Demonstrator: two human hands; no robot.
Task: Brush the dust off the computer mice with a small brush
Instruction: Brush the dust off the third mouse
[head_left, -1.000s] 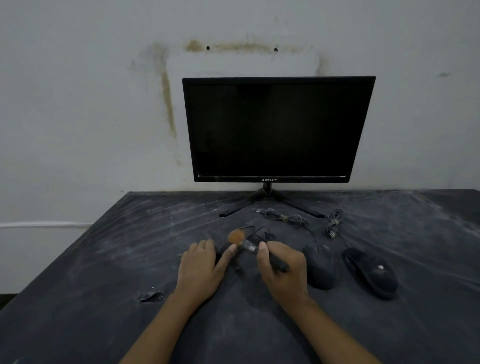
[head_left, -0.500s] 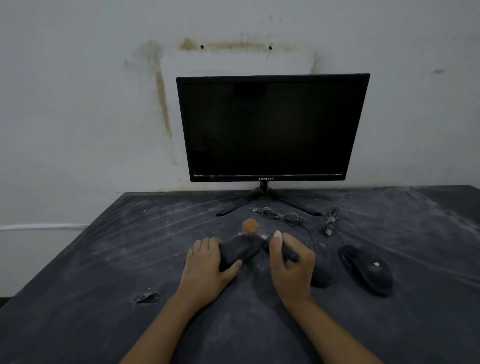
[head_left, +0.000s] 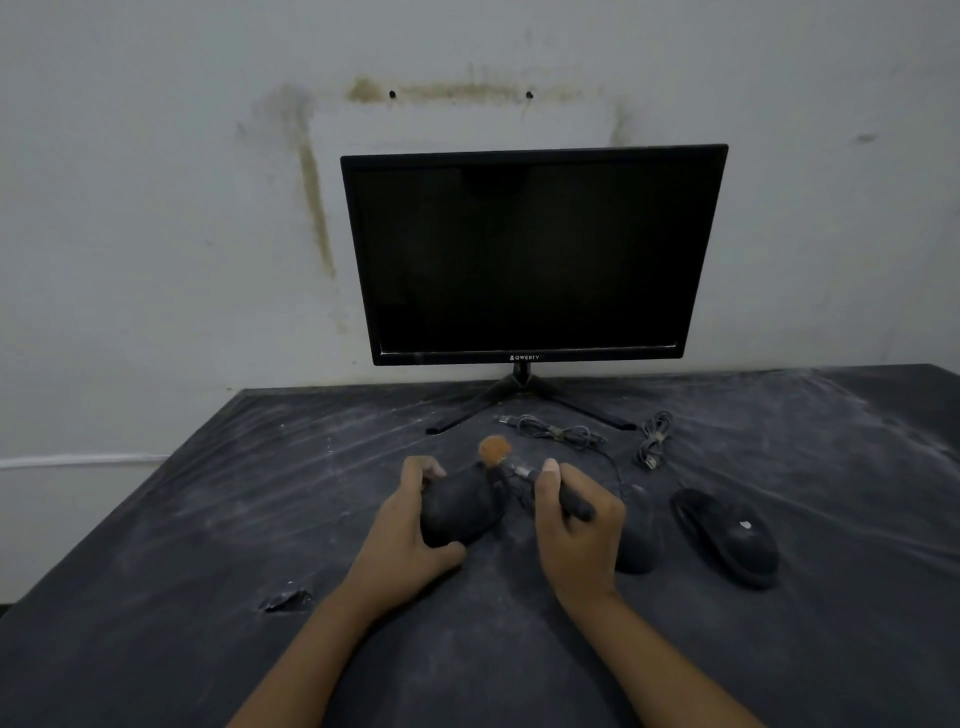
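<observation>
Dust-cleaning at a desk: in front of the dark monitor (head_left: 530, 254), a person's left hand (head_left: 410, 525) grips a black computer mouse (head_left: 460, 512), fingers curled over its far side. The right hand (head_left: 576, 535) clasps the dark handle of a small brush (head_left: 524, 474), whose orange bristles sit at the end of that mouse nearest the monitor. A second mouse (head_left: 641, 535) and a third mouse (head_left: 727, 538) lie on the dusty black counter (head_left: 208, 519) below the monitor's right half. Coiled cables (head_left: 561, 431) lie beside the monitor's stand.
</observation>
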